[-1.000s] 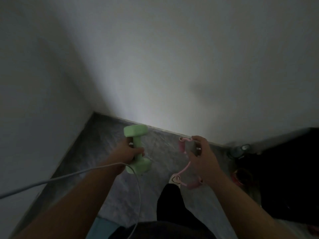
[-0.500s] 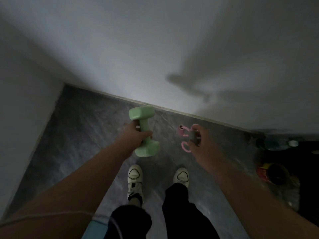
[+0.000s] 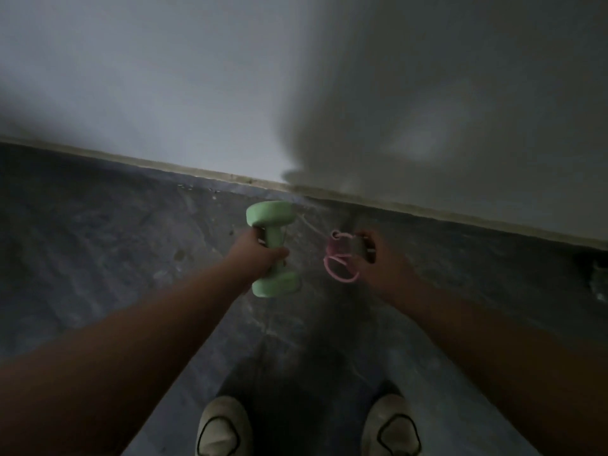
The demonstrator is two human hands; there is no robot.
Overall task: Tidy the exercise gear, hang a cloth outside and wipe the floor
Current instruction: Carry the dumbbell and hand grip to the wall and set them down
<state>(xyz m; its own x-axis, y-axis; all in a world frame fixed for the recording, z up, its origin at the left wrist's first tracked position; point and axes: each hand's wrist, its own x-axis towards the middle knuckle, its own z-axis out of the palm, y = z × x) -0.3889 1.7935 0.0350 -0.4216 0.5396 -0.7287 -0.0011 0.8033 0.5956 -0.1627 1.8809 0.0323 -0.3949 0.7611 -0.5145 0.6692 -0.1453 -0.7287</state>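
My left hand grips the handle of a light green dumbbell, held nearly upright above the grey floor, one head above my fist and one below. To its right my right hand holds a pink resistance band with pink grips; its looped cord hangs below my fingers. Both arms reach forward toward the foot of the wall. The room is dim and the picture is blurred.
A pale wall rises straight ahead, meeting the floor at a light skirting strip. My two white shoes stand at the bottom edge. A dim object lies at the far right by the wall.
The view has tilted down and closed in on the wall's foot. Both hands keep their hold and have lowered toward the floor. The white cable and the dark clutter at right have left the view.
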